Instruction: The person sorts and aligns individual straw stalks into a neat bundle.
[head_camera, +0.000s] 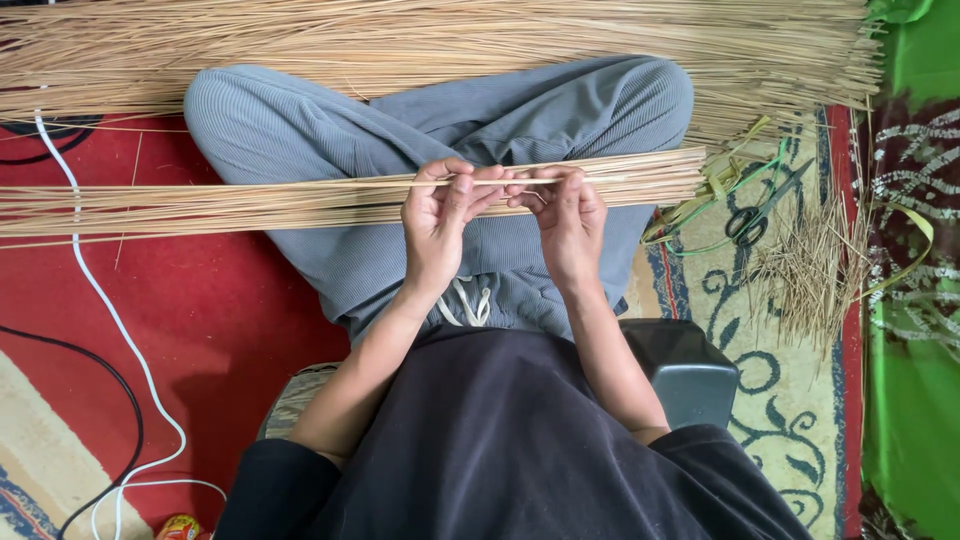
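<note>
Pinching a single thin stick (500, 181) between thumb and fingertips, the left hand (440, 222) and the right hand (566, 222) are held close together above the crossed legs in grey trousers (330, 130). The stick is kept level, just over a bundle of sticks (200, 205) laid across the lap. A larger pile of sticks (450, 40) is cut off at the upper edge. Black scissors (755, 215) are seen on the patterned rug (790, 390), beside short trimmings (805, 275). No containers are seen. The fingertips are partly hidden behind the knuckles.
</note>
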